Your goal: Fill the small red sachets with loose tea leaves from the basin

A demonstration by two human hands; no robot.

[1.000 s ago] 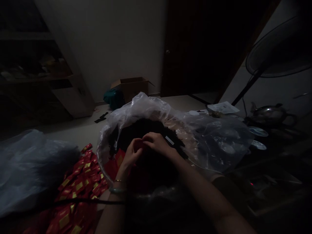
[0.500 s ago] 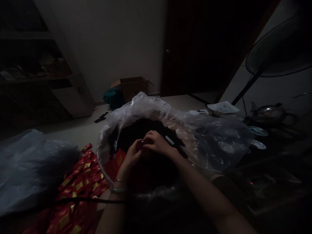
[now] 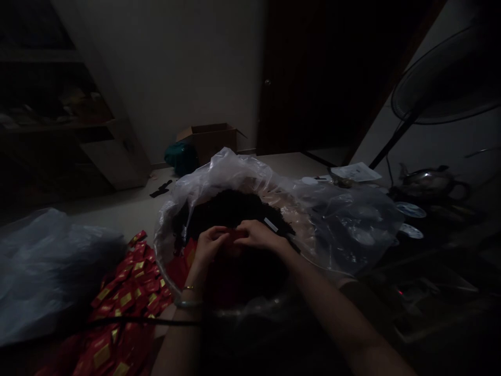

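The room is dim. My left hand (image 3: 209, 244) and my right hand (image 3: 259, 235) are close together over a mound of dark loose stuff (image 3: 230, 206) inside a wide clear plastic bag (image 3: 235, 169). Both pinch a small red packet (image 3: 234, 237) between their fingertips. A bracelet and a bangle sit on my left wrist. A pile of red and gold packets (image 3: 129, 297) lies to the left, by my left forearm.
A crumpled clear plastic bag (image 3: 47, 266) lies at the far left. A cardboard box (image 3: 209, 138) stands by the back wall, next to a dark door. A standing fan (image 3: 442, 78) and a metal kettle (image 3: 428, 180) are at the right. A shelf (image 3: 78, 125) stands left.
Both hands have dropped slightly toward me and moved a little apart, and the red packet now shows between their fingertips.
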